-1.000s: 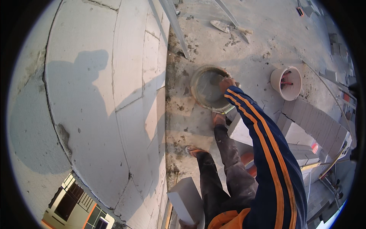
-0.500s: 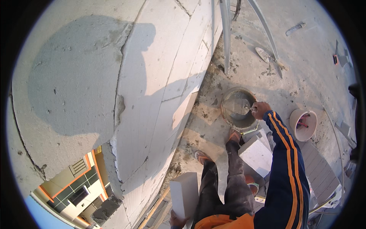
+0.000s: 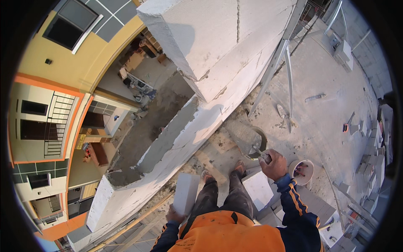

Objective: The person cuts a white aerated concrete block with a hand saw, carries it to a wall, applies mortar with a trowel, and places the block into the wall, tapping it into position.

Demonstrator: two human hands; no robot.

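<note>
My right hand point(image 3: 274, 164) is closed around the handle of a trowel point(image 3: 245, 136). Its broad blade carries grey mortar and is held above the mortar bucket point(image 3: 264, 140), covering much of the opening. Low on the left, my left hand point(image 3: 174, 214) grips the lower end of a pale grey block point(image 3: 186, 193) beside my leg. Along the lower step of the white block wall point(image 3: 176, 166) runs a layer of grey mortar point(image 3: 170, 134). A taller part of the wall point(image 3: 214, 46) rises beyond that step.
White blocks point(image 3: 257, 190) stand by my right leg, near a pale bucket with red-handled tools point(image 3: 301, 172). Metal props point(image 3: 289, 84) lean at the wall; another trowel point(image 3: 282, 111) lies on the floor. Past the wall is a drop toward a yellow-and-orange building point(image 3: 50, 80).
The trowel has come up out of the mortar bucket with mortar on its blade. My view has swung, bringing the wall's lower step into sight. The block stays in my left hand.
</note>
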